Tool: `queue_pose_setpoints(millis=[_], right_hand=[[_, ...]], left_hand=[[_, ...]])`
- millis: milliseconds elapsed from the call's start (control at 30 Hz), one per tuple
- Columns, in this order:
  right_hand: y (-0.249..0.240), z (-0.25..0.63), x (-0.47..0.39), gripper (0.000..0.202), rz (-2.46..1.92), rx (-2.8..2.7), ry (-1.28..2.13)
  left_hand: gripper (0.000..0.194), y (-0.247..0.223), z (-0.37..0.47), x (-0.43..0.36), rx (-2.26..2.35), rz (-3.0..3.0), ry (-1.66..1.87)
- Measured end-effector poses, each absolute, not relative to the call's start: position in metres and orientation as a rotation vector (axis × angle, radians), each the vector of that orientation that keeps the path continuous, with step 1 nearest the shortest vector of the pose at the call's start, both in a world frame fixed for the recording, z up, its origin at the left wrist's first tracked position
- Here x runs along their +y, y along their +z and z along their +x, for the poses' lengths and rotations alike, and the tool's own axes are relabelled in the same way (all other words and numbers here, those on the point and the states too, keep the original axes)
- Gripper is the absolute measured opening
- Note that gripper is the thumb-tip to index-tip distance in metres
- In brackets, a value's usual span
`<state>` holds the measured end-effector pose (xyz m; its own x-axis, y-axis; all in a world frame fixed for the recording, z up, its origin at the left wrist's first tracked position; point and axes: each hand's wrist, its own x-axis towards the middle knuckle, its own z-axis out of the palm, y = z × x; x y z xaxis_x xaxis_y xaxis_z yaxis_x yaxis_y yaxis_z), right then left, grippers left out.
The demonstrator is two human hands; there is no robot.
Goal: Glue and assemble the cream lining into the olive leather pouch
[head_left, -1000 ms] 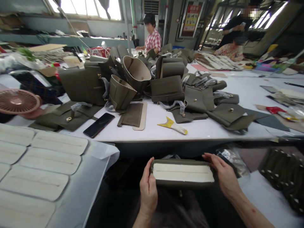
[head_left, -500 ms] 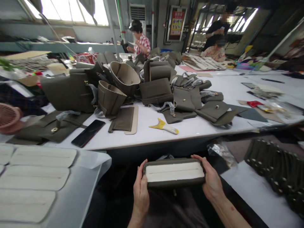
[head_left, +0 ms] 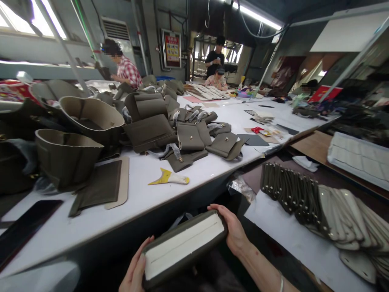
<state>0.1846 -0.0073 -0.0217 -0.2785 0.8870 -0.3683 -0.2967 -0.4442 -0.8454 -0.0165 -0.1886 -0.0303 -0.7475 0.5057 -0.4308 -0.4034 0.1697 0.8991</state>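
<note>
Between my two hands is a dark olive bag [head_left: 209, 235] with a white base panel facing up, marked by a line along its length. My left hand [head_left: 136, 265] grips its near left end, the fingers along the side. At the far right end my right hand [head_left: 232, 229] closes round the corner, fingertips on the upper edge. The bag is tilted, its right end higher in view. Its lower part is hidden in the dark below the table. On the white table [head_left: 139, 198] beyond lies a yellow and white tool [head_left: 169, 177] with a forked end.
Olive bags and bag parts [head_left: 150, 134] are heaped across the table. A phone [head_left: 28, 229] lies at the left front. To my right are rows of dark straps [head_left: 291, 194] and pale strap pieces [head_left: 343, 211]. Two people sit and one stands farther back.
My view has swung to the right, bringing more of the strap pieces into sight. The bag has gone from nearly level to slanted, still in both hands.
</note>
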Motion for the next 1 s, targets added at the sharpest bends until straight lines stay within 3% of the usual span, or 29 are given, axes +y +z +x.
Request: queue_pose_setpoints(millis=[467, 767, 1000], right_hand=[[-0.031, 0.181, -0.002, 0.036, -1.272, -0.92, 1.854], [-0.036, 0.184, -0.004, 0.037, -1.237, -0.925, 1.85], [-0.04, 0.183, -0.006, 0.038, -1.153, -1.245, 1.681]], left_hand=[[0.042, -0.033, -0.016, -0.186, 1.944, 0.505, 1.664], [0.047, -0.031, -0.013, -0.193, 1.37, 0.119, 1.855], [0.049, -0.026, -0.014, -0.189, 1.577, 0.213, 1.749]])
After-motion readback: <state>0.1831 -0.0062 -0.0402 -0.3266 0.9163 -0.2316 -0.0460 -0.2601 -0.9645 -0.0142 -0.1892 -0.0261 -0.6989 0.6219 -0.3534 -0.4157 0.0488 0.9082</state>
